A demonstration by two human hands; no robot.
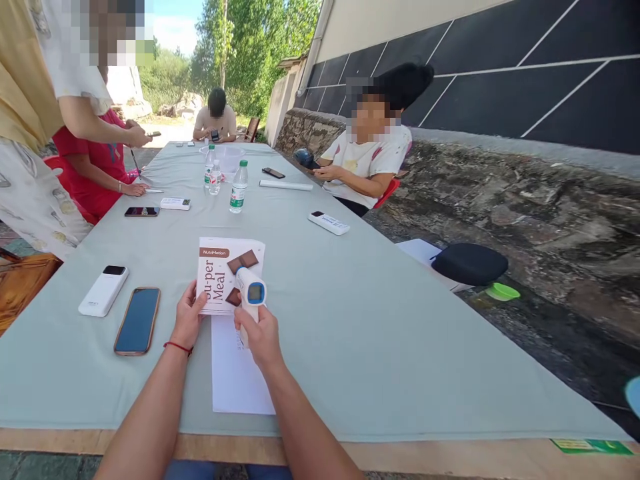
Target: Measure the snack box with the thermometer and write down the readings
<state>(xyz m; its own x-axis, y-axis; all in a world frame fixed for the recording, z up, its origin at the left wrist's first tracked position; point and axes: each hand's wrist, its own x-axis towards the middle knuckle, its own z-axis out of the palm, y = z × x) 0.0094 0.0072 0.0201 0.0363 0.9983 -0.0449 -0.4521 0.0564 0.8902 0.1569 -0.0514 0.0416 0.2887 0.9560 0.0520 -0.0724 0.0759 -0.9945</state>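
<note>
My left hand (189, 315) grips the lower left side of a white and brown NutriMotion box (215, 277), held upright above the table. My right hand (263, 333) is wrapped round the handle of a white infrared thermometer (246, 283) with a blue-rimmed screen. The thermometer is in front of the box's right side; whether they touch I cannot tell. Under both hands lies a sheet of white paper (240, 383), partly covered by my right hand and the box. Left of my left hand rest a phone in a brown case (137, 321) and a white power bank (103, 291).
A long table with a grey-green cloth (375, 333) stretches ahead. Water bottles (239, 188), another power bank (329, 223) and a dark phone (142, 211) stand or lie farther along. People sit at both sides and the far end; one person stands at left.
</note>
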